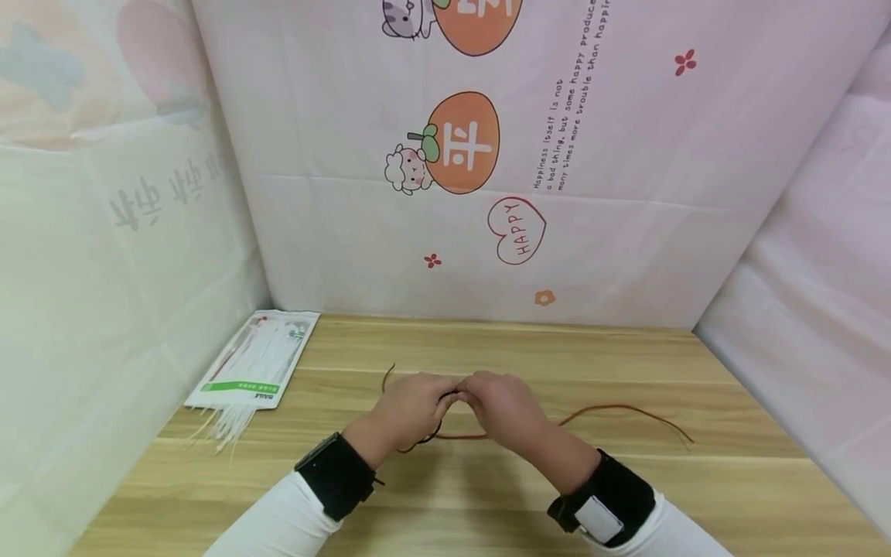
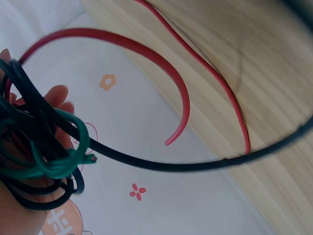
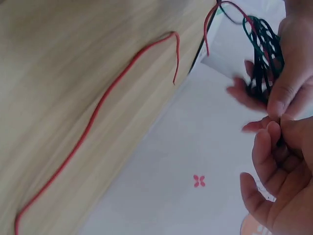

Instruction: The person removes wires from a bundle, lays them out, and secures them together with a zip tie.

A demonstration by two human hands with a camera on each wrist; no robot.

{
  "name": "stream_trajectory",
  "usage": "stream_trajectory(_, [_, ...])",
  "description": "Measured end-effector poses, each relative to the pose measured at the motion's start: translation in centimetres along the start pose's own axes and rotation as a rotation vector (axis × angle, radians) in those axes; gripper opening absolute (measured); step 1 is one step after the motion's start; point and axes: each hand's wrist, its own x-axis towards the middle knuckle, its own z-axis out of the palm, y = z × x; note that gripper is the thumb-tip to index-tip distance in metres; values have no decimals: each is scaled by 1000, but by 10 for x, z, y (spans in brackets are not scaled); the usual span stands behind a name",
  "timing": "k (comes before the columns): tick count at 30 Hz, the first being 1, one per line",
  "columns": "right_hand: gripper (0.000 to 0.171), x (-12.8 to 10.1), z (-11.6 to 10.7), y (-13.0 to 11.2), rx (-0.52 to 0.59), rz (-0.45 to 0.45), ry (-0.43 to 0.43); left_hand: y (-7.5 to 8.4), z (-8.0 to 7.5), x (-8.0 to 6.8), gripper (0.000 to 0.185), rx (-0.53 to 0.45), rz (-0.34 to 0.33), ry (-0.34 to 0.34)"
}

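Nearest the viewer, two white sleeves with black wrist bands run up to the hands, which meet knuckle to knuckle over the middle of the wooden table (image 1: pixel 731 464). The left hand (image 1: pixel 411 406) has its fingers curled round a small bundle of wires (image 2: pixel 36 156), black and green strands looped together and lying against its palm and fingers. The right hand (image 1: pixel 504 406) is just beside it, touching; its thumb and bent fingers (image 3: pixel 274 147) close in at the bundle's right edge and seem to pinch a strand there, though the blur makes the exact grip hard to tell.

The bundle sits between the two hands, slightly more in the left one, so the left hand carries it and the right works at its side. A black wire (image 2: pixel 195 164) leaves the bundle and sweeps out in a wide curve. A red wire (image 1: pixel 626 410) trails from under the right hand along the table to the right, its long axis running left to right, with a short red end (image 2: pixel 181 103) curling up free on the left.

Farther off, at the far left corner of the table, lies a packet of white cable ties (image 1: pixel 254 360). Beyond stands a pale printed backdrop (image 1: pixel 626 193).
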Motion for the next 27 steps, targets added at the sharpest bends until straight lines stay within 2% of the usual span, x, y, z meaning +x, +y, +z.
stream_trajectory(3, [5, 0, -2, 6, -55, -46, 59, 2, -1, 1, 20, -27, -6, -7])
stream_trajectory(8, [4, 0, -5, 19, -165, -66, 121, 5, -7, 3, 25, -113, -108, -61])
stream_trajectory(11, [8, -3, -6, 28, -217, -83, 152, 4, -9, 4, 28, -142, -141, -85])
stream_trajectory(14, [10, -7, -9, 38, -223, -55, 195, -1, -10, 3, 27, -167, -184, -109])
stream_trajectory(17, [10, -14, -11, 48, -221, -27, 197, -6, -11, 0, 24, -192, -233, -124])
stream_trajectory(21, [9, -20, -12, 55, -216, -31, 158, -7, -11, -1, 20, -207, -224, -128])
stream_trajectory(27, [9, -20, -11, 51, -112, 16, 117, -1, -7, 2, 17, -176, -182, -70])
